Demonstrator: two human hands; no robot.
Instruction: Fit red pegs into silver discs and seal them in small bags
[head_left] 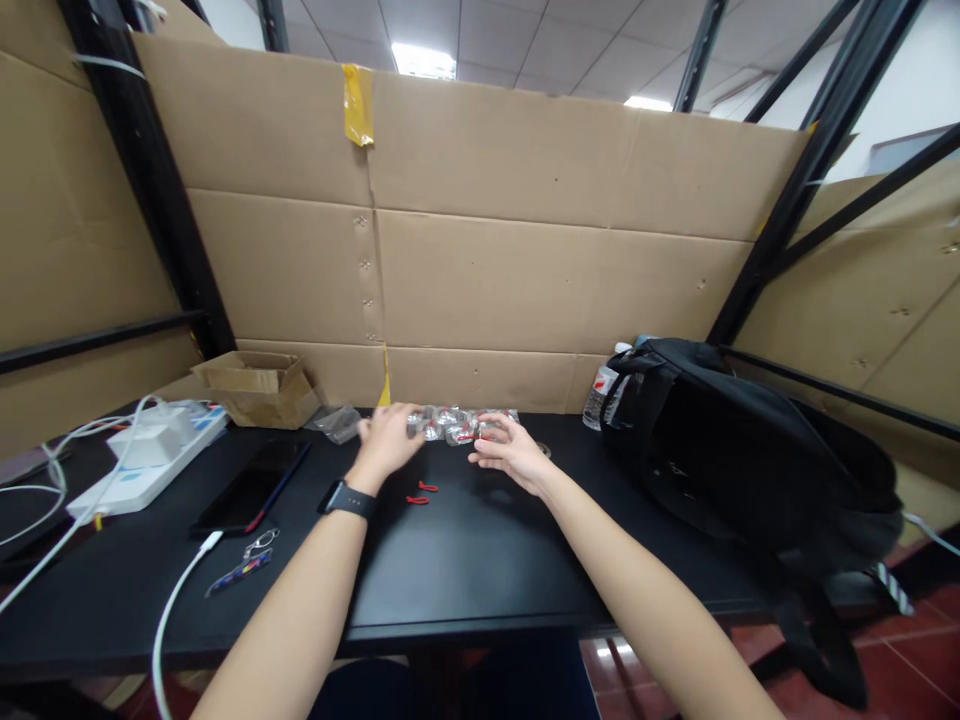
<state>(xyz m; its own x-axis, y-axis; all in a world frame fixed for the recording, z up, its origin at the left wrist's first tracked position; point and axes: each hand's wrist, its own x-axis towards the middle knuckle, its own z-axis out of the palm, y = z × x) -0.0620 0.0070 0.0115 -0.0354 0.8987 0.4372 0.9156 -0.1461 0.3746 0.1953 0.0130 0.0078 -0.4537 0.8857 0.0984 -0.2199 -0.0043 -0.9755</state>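
The left hand (390, 437) is curled, whether holding anything I cannot tell; the right hand (514, 457) is loosely spread. Clear plastic packets (459, 432) lie between them, two red loops (418, 500) just right of the left wrist.

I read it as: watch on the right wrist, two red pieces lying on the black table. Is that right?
Not quite: the head view shows the watch on the left wrist. The two red pieces do lie on the black table.
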